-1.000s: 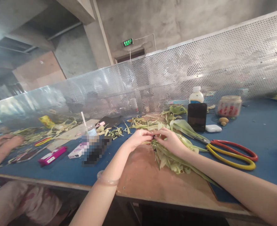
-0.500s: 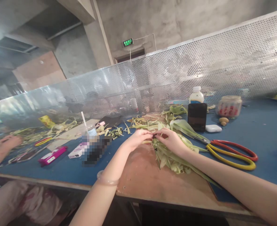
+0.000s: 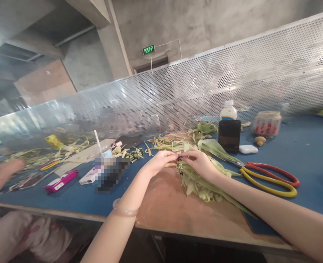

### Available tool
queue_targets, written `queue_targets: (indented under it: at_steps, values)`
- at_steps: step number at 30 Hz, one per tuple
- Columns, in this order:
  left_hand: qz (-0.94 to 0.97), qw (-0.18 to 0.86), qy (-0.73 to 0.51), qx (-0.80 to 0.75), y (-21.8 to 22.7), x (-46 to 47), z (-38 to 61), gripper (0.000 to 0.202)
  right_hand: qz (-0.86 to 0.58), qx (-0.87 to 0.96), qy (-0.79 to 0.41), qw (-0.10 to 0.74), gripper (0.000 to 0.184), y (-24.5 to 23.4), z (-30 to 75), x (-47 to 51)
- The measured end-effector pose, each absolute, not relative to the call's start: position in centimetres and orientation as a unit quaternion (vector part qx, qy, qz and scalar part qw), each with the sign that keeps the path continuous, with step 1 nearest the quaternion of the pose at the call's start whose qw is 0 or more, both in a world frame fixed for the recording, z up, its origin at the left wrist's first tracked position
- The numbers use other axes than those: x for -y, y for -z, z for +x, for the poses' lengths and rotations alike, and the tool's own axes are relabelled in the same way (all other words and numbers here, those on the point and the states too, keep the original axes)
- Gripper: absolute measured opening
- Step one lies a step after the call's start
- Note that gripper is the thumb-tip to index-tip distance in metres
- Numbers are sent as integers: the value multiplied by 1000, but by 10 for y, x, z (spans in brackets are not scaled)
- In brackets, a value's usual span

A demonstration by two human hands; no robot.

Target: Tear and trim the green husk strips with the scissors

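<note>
The left hand (image 3: 160,162) and right hand (image 3: 201,164) both pinch the top end of the green leaf bundle (image 3: 198,182) lying on the table (image 3: 68,199), seemingly tying it, so the next move needs a steady, tight pinch

A pale, translucent bangle (image 3: 125,209) rings the left hand's (image 3: 159,164) wrist — both forearms bare.
</note>
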State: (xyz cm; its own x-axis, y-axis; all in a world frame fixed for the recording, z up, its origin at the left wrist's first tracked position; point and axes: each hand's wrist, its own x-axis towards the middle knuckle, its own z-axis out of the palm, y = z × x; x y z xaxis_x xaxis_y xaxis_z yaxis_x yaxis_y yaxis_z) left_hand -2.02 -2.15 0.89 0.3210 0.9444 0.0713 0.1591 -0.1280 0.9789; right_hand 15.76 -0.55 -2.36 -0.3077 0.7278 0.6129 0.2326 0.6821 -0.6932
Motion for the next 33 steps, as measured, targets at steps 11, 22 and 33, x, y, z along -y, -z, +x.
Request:
queue_targets:
  at_steps: [11, 22, 33]
  values:
    - [657, 470, -390, -442, -10, 20, -18, 18, -316, 769, -235, 503, 19, 24, 156, 7]
    - [668, 426, -400, -461, -7, 20, -19, 17, -310, 766, -246, 506, 19, 22, 156, 9]
    - [650, 434, -406, -473, -9, 20, -18, 12, -344, 743, -268, 508, 16, 17, 155, 17]
